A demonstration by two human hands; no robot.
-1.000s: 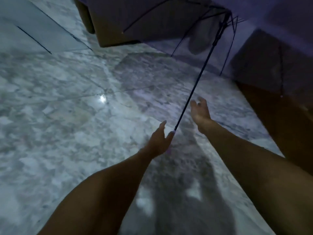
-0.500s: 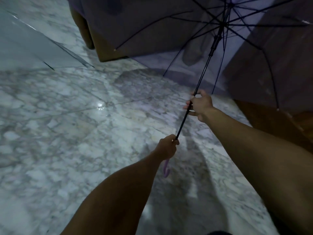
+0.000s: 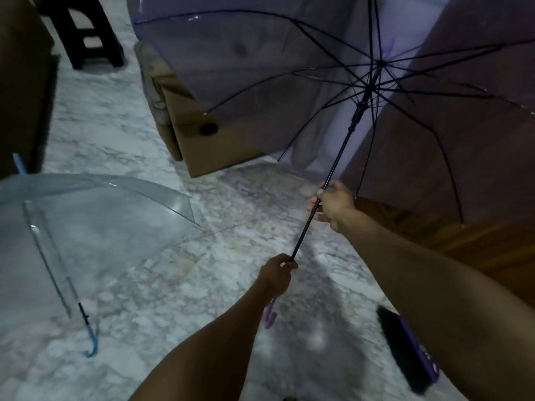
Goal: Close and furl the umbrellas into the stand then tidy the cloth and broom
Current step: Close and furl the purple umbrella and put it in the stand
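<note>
Left hand (image 3: pixel 276 274): fingers curled round the lower end of the purple umbrella's shaft (image 3: pixel 335 166), just above the purple hook handle (image 3: pixel 271 315), which hangs below the fist. Right hand (image 3: pixel 333 202): gripping the same thin black shaft further up, thumb and fingers wrapped round it, well apart from the left hand.

Purple umbrella (image 3: pixel 260 68): open, canopy spread above and beyond both hands, ribs fanned out from the hub; shaft tilted, running up and to the right from the left hand through the right hand to the black runner (image 3: pixel 357 114).

Clear umbrella (image 3: pixel 86 215): open, lying on the floor well to the left of the left hand, canopy on its side; blue hook handle (image 3: pixel 92 347) resting on the floor on the near side.

Broom (image 3: pixel 405 351): dark bristles with a purple back, lying on the floor below the right forearm, partly hidden by it.

Cardboard box (image 3: pixel 197 140): brown, standing on the floor beyond the left hand, with a round hole in the side facing the camera; the purple canopy's edge overlaps its top.

Stool (image 3: pixel 84 33): dark, far beyond the left hand, upper left of the view.

Floor (image 3: pixel 179 270): pale marble tiles, under everything listed.

Wooden panel (image 3: pixel 477 241): brown, to the right of the right hand, behind the forearm.

Lighting dim; fine detail of the far items cannot be told.
</note>
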